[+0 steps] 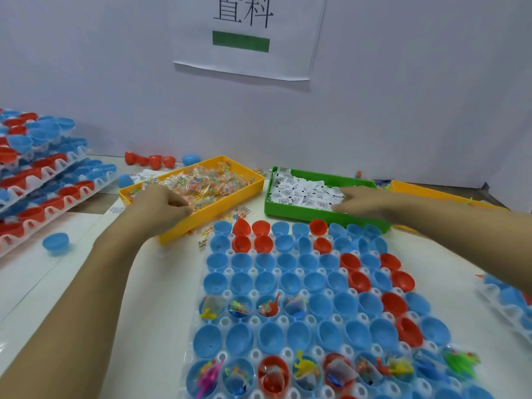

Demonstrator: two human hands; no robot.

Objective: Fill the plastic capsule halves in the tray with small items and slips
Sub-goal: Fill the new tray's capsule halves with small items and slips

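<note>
Blue and red capsule halves (299, 286) are sitting cup-up in the tray (227, 321) nearest the person, mostly unfilled. Left hand (164, 204) is pinching packets in the yellow bin (201, 223); right hand (359, 201) is reaching flat-fingered over slips (302, 194) in the green bin (316, 216), both within easy reach.

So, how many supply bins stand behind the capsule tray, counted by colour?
Yellow bins: 2 (the second, at the right, shows only in part)
Green bin: 1
Total: 3
</note>
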